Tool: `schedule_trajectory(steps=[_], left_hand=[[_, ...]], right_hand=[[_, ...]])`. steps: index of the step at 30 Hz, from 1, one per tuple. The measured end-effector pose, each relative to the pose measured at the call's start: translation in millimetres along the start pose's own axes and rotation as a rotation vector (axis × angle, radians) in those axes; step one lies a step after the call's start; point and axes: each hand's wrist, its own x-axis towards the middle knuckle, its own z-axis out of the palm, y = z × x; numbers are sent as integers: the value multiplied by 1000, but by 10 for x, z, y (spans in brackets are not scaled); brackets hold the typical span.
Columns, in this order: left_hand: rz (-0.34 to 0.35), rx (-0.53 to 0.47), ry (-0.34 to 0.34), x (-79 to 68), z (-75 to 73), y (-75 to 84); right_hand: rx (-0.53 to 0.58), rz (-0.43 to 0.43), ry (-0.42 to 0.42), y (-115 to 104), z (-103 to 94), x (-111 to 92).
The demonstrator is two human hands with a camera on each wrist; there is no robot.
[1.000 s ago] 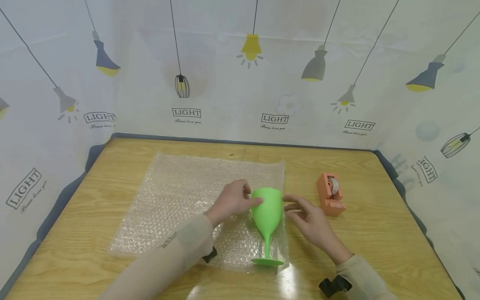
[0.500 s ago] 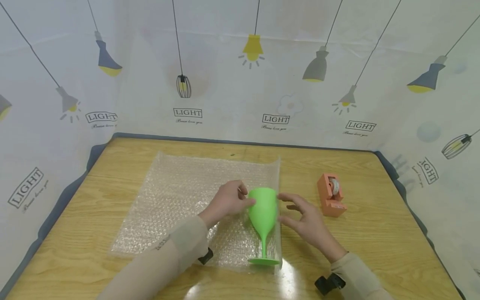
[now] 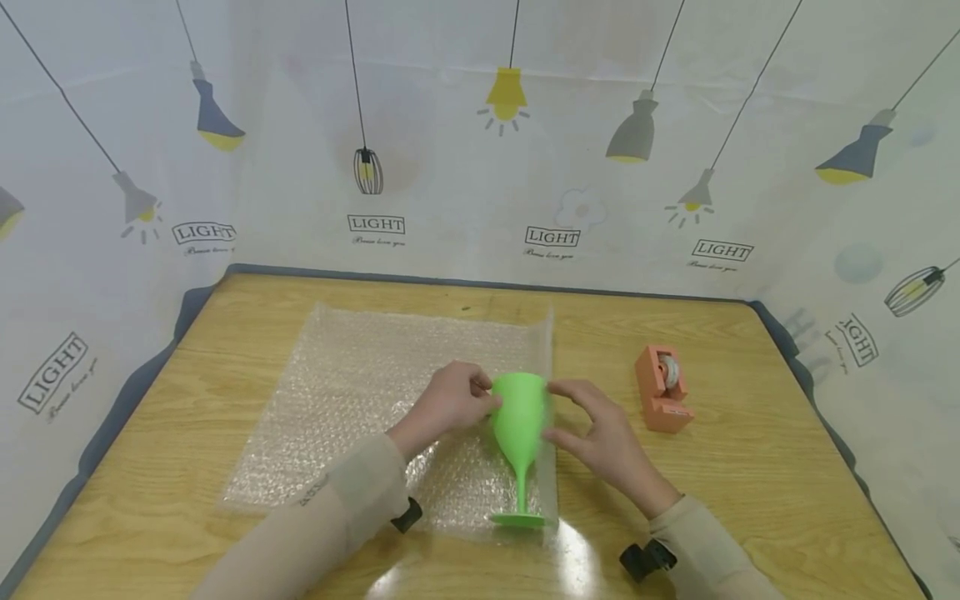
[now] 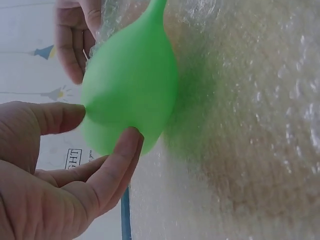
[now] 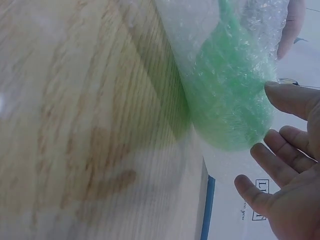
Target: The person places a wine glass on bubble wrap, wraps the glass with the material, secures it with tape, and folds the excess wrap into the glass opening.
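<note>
A bright green goblet (image 3: 519, 417) lies on its side on the bubble wrap (image 3: 375, 367), foot toward the near edge. My left hand (image 3: 450, 400) holds the bowl close to its rim, thumb and fingertips apart on the plastic, as the left wrist view shows. The right hand (image 3: 606, 429) is on the other side, its spread thumb and fingers touching the raised edge of the wrap. In the right wrist view, that bubble wrap (image 5: 235, 100) stands up against the goblet's bowl and covers its side.
An orange tape dispenser (image 3: 663, 390) with a roll of clear tape stands on the wooden table (image 3: 750, 483), right of the right hand. Behind the table hangs a white backdrop (image 3: 450, 125) printed with lamps, reaching around both sides.
The goblet and both hands have shifted slightly left. The wrap's right edge has come up and left against the bowl, with the right hand following it.
</note>
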Motion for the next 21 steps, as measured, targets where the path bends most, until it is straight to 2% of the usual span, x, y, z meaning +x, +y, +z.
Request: schedule_trajectory(steps=[3,9,21], left_hand=[[-29,0,-13,-25,-8,17],[-96,78,-10,-89,13,86],[-105,30,7,-108,70,12]], right_hand=[[-25,-12,-9,-33,2,24],[-37,-40,-24,-101,36,83],[17,-121,-41,-189,166,156]])
